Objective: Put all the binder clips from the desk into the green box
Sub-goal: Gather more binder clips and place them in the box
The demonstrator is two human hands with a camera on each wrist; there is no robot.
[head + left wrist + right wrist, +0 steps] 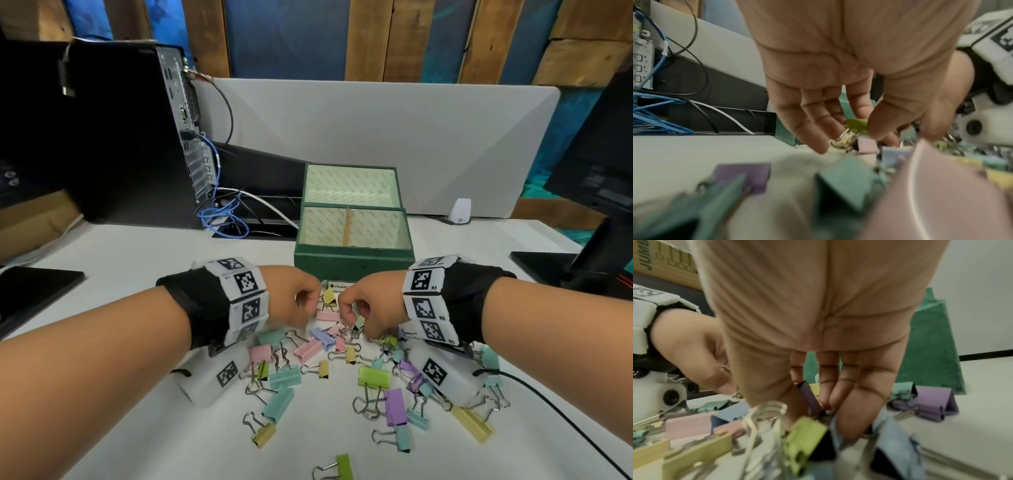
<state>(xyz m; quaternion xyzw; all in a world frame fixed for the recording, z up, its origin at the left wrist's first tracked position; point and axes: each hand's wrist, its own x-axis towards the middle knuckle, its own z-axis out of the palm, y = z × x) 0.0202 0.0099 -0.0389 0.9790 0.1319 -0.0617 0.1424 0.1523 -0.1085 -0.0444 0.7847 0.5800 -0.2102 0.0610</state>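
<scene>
The open green box [352, 262] stands mid-desk, its lid upright behind it. Many pastel binder clips [308, 351] lie scattered on the white desk [137, 260] in front of it. Both hands reach into the far edge of the pile, close together. My left hand [310, 305] curls its fingers and thumb round a yellow binder clip [329, 295]; in the left wrist view the left hand [855, 139] pinches that yellow binder clip [856, 124]. My right hand [352, 318] points down into the clips; in its wrist view the right hand [809, 404] has a dark purple clip [809, 395] between thumb and fingers.
A black computer tower [120, 137] with blue cables [222, 219] stands at the back left. A grey divider panel [411, 137] runs behind the box. A monitor stand [582, 260] is at the right, a dark tablet [34, 291] at the left. A black cable [565, 421] trails right.
</scene>
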